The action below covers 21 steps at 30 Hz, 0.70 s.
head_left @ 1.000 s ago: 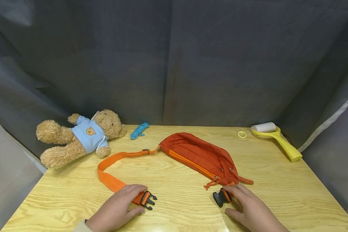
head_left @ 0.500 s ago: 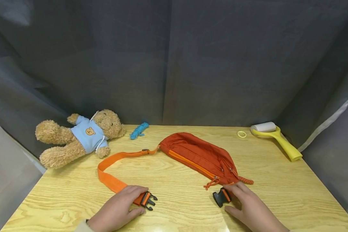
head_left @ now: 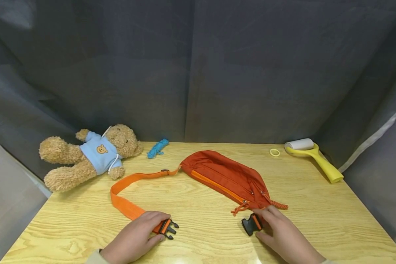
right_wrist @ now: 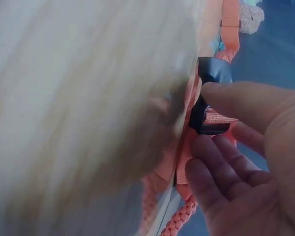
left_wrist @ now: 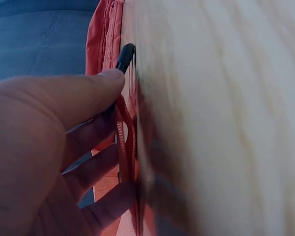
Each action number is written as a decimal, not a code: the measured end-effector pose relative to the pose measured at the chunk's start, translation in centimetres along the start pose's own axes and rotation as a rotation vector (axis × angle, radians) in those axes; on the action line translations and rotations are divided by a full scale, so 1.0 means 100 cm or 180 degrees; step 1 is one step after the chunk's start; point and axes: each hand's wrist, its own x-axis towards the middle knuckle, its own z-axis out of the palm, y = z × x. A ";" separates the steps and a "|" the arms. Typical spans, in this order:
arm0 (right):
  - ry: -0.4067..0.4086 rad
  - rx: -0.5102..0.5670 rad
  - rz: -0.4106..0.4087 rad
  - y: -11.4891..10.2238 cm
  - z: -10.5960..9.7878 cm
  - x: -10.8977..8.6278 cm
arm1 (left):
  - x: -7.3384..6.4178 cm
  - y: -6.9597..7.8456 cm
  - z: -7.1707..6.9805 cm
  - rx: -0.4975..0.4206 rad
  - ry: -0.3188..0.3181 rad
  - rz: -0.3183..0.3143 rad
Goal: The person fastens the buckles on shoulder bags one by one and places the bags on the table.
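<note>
Your left hand (head_left: 133, 236), in the head view, narrowly pinches one pronged clip (head_left: 168, 228) on one orange strap (head_left: 127, 207); your right hand (head_left: 282, 234) pinches one socket clip (head_left: 252, 224). One red bag (head_left: 226, 178) lies just beyond your right fingers. Farther back: one teddy bear (head_left: 100, 152), one blue cord bundle (head_left: 157, 148), one yellow ring (head_left: 274, 152), one lint roller (head_left: 325, 165). Open tabletop (head_left: 206, 231) separates the clips; a dark curtain (head_left: 191, 73) borders the far edge. Left wrist view: your thumb meets the pronged clip, other fingers spread. Right wrist view: your thumb overlaps the socket clip, fingers curved below.
</note>
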 end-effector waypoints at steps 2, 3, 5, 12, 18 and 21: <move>0.0029 0.0014 -0.0048 0.001 0.000 0.000 | 0.000 0.000 0.000 -0.0026 -0.0026 -0.0015; 0.0050 0.0022 -0.0086 0.001 0.000 0.000 | 0.000 0.000 0.000 -0.0031 -0.0036 -0.0023; 0.0092 0.0044 -0.0140 0.002 0.000 0.000 | 0.001 -0.001 0.000 -0.0036 -0.0055 -0.0029; 0.0101 0.0220 -0.0209 0.005 0.004 0.002 | 0.001 -0.002 0.001 -0.0028 -0.0027 0.0021; 0.0070 0.0265 -0.0182 0.006 0.006 0.005 | 0.002 -0.003 0.001 -0.0050 0.0002 0.0071; 0.0076 0.0284 -0.0221 0.007 0.007 0.005 | 0.002 -0.003 0.001 -0.0061 0.0008 0.0086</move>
